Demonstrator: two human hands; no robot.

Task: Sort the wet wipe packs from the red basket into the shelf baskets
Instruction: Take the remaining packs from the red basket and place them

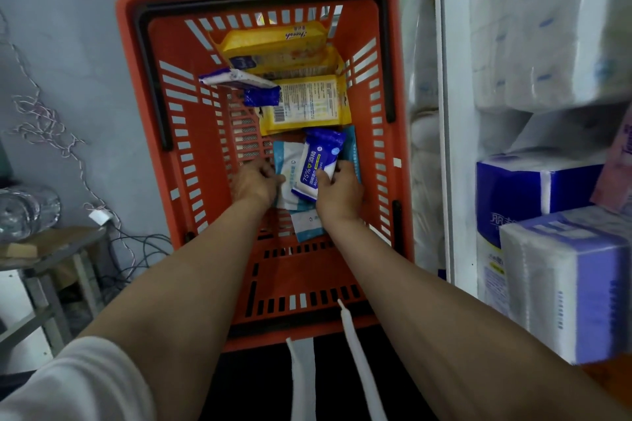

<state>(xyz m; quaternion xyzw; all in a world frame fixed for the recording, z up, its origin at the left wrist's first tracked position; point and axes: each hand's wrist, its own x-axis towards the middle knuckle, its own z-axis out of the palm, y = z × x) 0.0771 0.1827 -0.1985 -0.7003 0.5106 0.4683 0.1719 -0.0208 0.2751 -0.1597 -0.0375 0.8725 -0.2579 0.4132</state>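
While each hand grips a pack, left hand (255, 184) and right hand (338, 191) hide the packs' lower edges.

1 red basket (143, 79). Inside: 3 yellow packs (273, 46), 3 blue packs (318, 162), 2 light-blue packs (287, 161). 2 hands (256, 183) in basket.
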